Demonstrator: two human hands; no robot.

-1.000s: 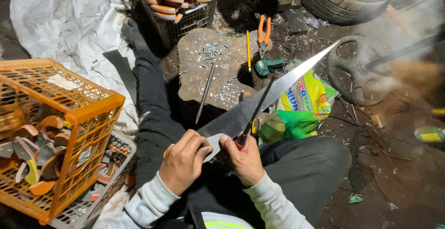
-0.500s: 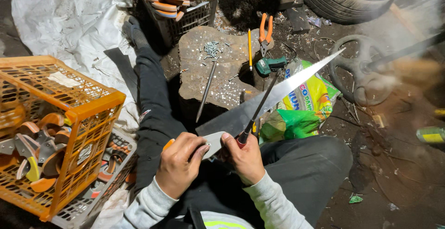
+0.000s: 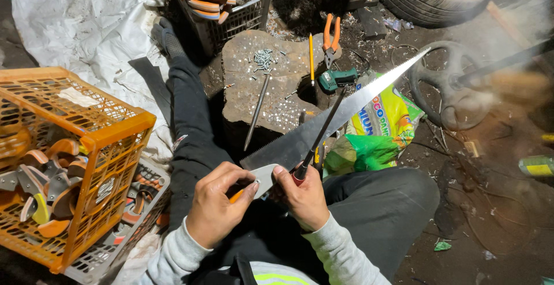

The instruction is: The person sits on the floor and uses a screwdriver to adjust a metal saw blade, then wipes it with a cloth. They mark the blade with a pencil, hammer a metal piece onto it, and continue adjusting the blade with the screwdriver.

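Saw blade (image 3: 346,109), long and bare, lies slanted across the person's lap, its narrow tip reaching up and away toward an old steering wheel (image 3: 447,86) on the dirt floor. The left hand (image 3: 219,204) is closed around the blade's wide end, where an orange handle part shows between the fingers. The right hand (image 3: 303,195) is clamped on the red grip of a thin file (image 3: 323,132), whose dark shaft lies across the blade near the toothed edge. The two hands sit close together, just apart.

Beyond the blade stands a flat stone block (image 3: 271,83) strewn with small nails (image 3: 264,59), with a metal rod (image 3: 257,111) leaning on it and a pencil (image 3: 311,59), orange pliers (image 3: 330,37) and a green tool (image 3: 337,78) near its far edge. Left of the blade sits an orange crate (image 3: 86,146) full of curved handle pieces; right of the blade lies a yellow-green bag (image 3: 378,123).

The risk seems plain: the blade is steadied only at one end, so a hard push of the file could make it twist or spring, and the file might skid off the teeth toward the left fingers or the thigh beneath.
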